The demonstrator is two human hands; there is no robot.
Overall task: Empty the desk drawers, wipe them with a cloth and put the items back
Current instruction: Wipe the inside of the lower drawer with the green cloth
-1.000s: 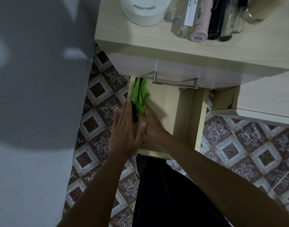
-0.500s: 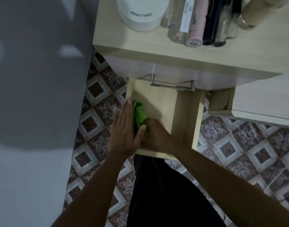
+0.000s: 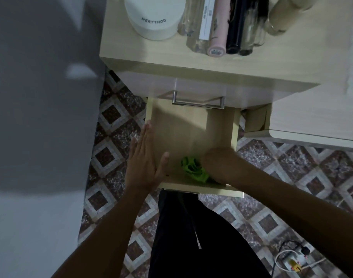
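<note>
A light wood drawer (image 3: 183, 133) is pulled out under the desk, and nothing but the cloth shows inside it. A bright green cloth (image 3: 193, 170) lies bunched on the drawer floor near the front right corner. My right hand (image 3: 218, 164) grips the cloth and presses it down there. My left hand (image 3: 146, 157) lies flat with straight fingers along the drawer's left side wall, thumb over the rim. The closed upper drawer with a metal handle (image 3: 198, 102) sits just above.
The desk top (image 3: 271, 63) holds a white MERYTHOD jar (image 3: 154, 17) and several bottles and tubes (image 3: 225, 25). A patterned tile floor surrounds the desk. A grey wall stands on the left. A power strip with cables (image 3: 291, 261) lies on the floor at lower right.
My right hand has dragged the green cloth from the drawer's left side back to the front right corner. The left hand stays on the left wall.
</note>
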